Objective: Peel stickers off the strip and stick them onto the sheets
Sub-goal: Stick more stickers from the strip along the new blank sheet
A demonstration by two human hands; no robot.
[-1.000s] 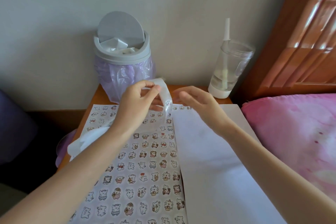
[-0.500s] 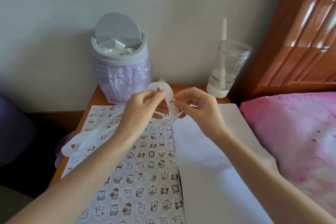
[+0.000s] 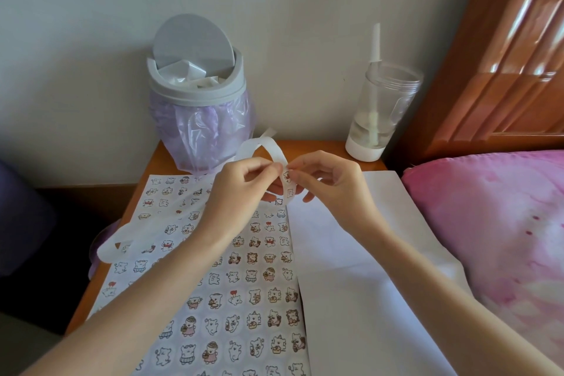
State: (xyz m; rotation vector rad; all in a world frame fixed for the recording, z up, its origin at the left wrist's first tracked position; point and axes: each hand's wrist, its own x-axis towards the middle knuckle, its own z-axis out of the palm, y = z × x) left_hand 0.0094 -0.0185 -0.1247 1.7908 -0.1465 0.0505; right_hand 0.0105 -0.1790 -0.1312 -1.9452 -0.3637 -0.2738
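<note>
Well to the left of the left hand (image 3: pixel 241 189), the loose tail of the strip (image 3: pixel 269 141) curls past the tabletop (image 3: pixel 317 148) edge and lies over the sticker-covered sheet (image 3: pixel 244 299) spread under that wrist. Beyond the left hand, a grey bin (image 3: pixel 195 85) with a purple liner stands against the wall. The left hand pinches the strip between thumb and forefinger, and the paper arches up over both hands. Just right of that pinch a small sticker (image 3: pixel 287 175) shows on the strip. The right hand (image 3: pixel 332 183) closes thumb and forefinger on the strip there, though it is unclear whether it grips the sticker alone. Under the right hand lies a blank sheet (image 3: pixel 366 268). Beyond it stands a clear cup (image 3: pixel 383 107) with a straw, and a pink pillow (image 3: pixel 488 223) lies to its right.
</note>
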